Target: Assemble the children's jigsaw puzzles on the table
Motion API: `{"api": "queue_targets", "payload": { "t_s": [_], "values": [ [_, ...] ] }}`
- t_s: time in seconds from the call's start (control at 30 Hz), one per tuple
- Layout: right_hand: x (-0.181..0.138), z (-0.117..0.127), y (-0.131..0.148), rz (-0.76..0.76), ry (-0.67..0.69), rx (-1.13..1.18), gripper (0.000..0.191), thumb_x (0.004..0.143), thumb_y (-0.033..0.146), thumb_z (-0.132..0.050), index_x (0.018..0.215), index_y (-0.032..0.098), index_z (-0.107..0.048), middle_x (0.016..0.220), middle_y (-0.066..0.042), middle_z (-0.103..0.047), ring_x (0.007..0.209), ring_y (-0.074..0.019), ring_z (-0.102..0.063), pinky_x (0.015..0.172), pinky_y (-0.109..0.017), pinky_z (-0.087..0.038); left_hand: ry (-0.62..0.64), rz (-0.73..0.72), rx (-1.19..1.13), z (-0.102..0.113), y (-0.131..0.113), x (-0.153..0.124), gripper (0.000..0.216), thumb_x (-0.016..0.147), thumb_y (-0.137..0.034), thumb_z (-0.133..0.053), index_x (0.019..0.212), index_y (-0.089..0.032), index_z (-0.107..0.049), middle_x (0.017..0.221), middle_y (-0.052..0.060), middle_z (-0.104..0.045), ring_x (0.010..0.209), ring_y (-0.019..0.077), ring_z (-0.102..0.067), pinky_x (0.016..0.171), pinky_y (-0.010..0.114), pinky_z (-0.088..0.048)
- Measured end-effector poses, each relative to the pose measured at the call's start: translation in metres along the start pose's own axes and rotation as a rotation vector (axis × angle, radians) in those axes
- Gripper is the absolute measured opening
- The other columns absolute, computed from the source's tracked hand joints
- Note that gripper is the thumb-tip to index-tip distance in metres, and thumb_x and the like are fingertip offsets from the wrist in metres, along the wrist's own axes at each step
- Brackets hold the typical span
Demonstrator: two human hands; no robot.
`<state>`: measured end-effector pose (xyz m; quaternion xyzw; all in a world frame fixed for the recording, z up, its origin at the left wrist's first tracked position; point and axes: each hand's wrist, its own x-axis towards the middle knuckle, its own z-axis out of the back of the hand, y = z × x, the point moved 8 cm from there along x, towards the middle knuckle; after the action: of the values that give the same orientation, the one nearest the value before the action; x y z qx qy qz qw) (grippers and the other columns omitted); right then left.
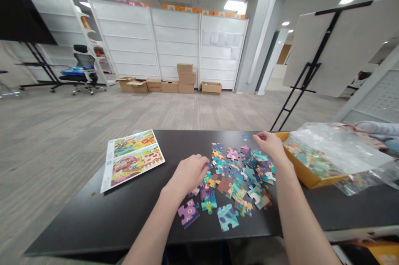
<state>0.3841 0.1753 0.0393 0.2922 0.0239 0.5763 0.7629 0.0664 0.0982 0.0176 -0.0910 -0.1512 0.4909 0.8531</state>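
Observation:
Several colourful jigsaw pieces (237,177) lie scattered on a black table (131,215). My left hand (188,171) rests on the left side of the pile, fingers curled over pieces near its edge. My right hand (269,142) reaches to the far right of the pile, fingers bent and pinched at a piece beside the yellow box (304,173). A purple piece (188,212) and a teal piece (228,217) lie nearest the front edge.
A printed picture sheet (132,158) lies at the table's left. The yellow box holds more pieces under a clear plastic bag (335,146). Behind stand an easel with a white board (330,45), cardboard boxes (174,82), white shelving and an office chair (81,69).

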Motion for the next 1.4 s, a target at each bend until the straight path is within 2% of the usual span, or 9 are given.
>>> {"api": "queue_targets", "payload": {
  "t_s": [0.1,0.3,0.53,0.67,0.9,1.23,1.4],
  "values": [
    [-0.023,-0.014,0.007,0.029,0.131,-0.014,0.028,0.085,0.041,-0.061,0.093,0.018,-0.075,0.095,-0.011,-0.078,0.090,-0.0261,-0.072,0.078,-0.032,-0.051,0.018,-0.035,0.005,-0.005,-0.009,0.004,0.022,0.095,-0.023,-0.050,0.100,-0.022,-0.071,0.104,0.009,-0.071,0.099,0.0268,-0.066,0.084,0.037,-0.052],
    [-0.048,-0.039,0.023,0.142,0.280,-0.061,0.023,0.083,0.038,-0.066,0.094,0.019,-0.074,0.099,-0.009,-0.077,0.091,-0.0240,-0.071,0.080,-0.030,-0.050,0.064,-0.073,0.002,-0.012,-0.019,0.002,0.019,0.094,-0.032,-0.057,0.094,-0.024,-0.074,0.105,0.008,-0.069,0.100,0.0269,-0.063,0.085,0.038,-0.051],
    [-0.061,-0.034,0.022,0.146,0.291,-0.161,0.037,0.080,0.038,-0.071,0.109,0.016,-0.072,0.109,-0.013,-0.073,0.096,-0.0277,-0.068,0.083,-0.034,-0.049,0.055,-0.058,-0.003,-0.012,-0.019,-0.001,0.028,0.092,-0.048,-0.061,0.096,-0.023,-0.074,0.104,0.008,-0.068,0.100,0.0271,-0.062,0.087,0.039,-0.051],
    [-0.066,-0.040,0.016,0.195,0.332,-0.177,0.040,0.074,0.035,-0.077,0.109,0.016,-0.073,0.110,-0.014,-0.072,0.100,-0.0285,-0.068,0.087,-0.033,-0.048,0.073,-0.056,0.011,-0.014,-0.023,0.000,0.025,0.089,-0.045,-0.065,0.096,-0.023,-0.074,0.105,0.007,-0.068,0.101,0.0270,-0.062,0.088,0.038,-0.050],
    [-0.069,-0.045,0.019,0.238,0.361,-0.160,0.038,0.076,0.030,-0.074,0.112,0.016,-0.069,0.109,-0.014,-0.070,0.101,-0.0279,-0.066,0.085,-0.032,-0.046,0.077,-0.051,-0.008,-0.017,-0.021,0.005,0.022,0.090,-0.043,-0.063,0.092,-0.024,-0.075,0.108,0.006,-0.068,0.102,0.0257,-0.062,0.087,0.037,-0.050],
    [-0.075,-0.042,0.028,0.234,0.356,-0.107,0.040,0.070,0.023,-0.076,0.107,0.016,-0.061,0.104,-0.013,-0.066,0.096,-0.0260,-0.062,0.077,-0.030,-0.042,0.114,-0.027,-0.044,-0.011,-0.022,0.001,0.019,0.088,-0.039,-0.065,0.093,-0.023,-0.075,0.110,0.007,-0.068,0.103,0.0271,-0.062,0.088,0.037,-0.049],
    [-0.077,-0.039,0.030,0.191,0.375,-0.133,0.028,0.070,0.022,-0.076,0.093,0.018,-0.061,0.088,-0.008,-0.065,0.088,-0.0255,-0.060,0.072,-0.029,-0.039,0.115,-0.016,-0.068,-0.014,-0.014,0.002,0.021,0.086,-0.036,-0.066,0.100,-0.023,-0.075,0.110,0.007,-0.069,0.103,0.0270,-0.063,0.088,0.036,-0.049]
  ]
}}
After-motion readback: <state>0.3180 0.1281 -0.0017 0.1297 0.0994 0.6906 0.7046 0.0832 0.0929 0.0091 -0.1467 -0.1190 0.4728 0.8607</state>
